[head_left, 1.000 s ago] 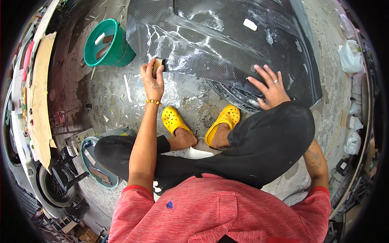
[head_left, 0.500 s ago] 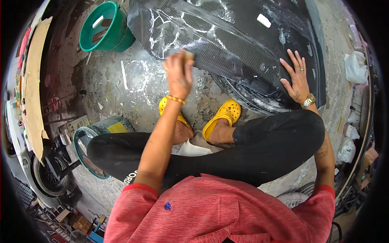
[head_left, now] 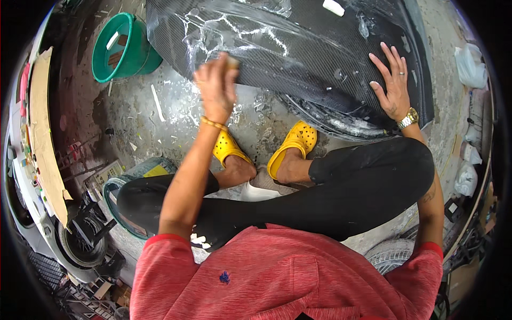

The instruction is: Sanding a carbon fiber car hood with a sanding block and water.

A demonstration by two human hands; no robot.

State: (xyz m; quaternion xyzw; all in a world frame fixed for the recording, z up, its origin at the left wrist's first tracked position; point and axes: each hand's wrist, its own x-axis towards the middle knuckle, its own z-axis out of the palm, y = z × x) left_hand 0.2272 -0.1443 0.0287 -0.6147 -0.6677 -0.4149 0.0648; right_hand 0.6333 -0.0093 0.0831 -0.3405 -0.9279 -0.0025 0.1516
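A dark carbon-fibre panel (head_left: 314, 61), wet with white streaks on its far left part, lies in front of me. At its near left edge my left hand (head_left: 216, 90) is closed round a small yellowish-brown block (head_left: 233, 63), blurred by motion; its underside and contact with the panel are hidden. My right hand (head_left: 393, 88) rests flat on the panel's right side, fingers spread, holding nothing. Farther off on the panel lies a small white block (head_left: 334, 7).
A green bucket (head_left: 133, 56) with brown and white pieces inside stands at the far left. Another bucket (head_left: 109, 194) is beside my left knee. My yellow clogs (head_left: 301, 140) are below the panel's near edge. White plastic bags (head_left: 471, 66) lie along the right.
The view has turned slightly. My left hand and its block show farther left and higher, still over the panel's left edge. My right hand stays flat on the panel.
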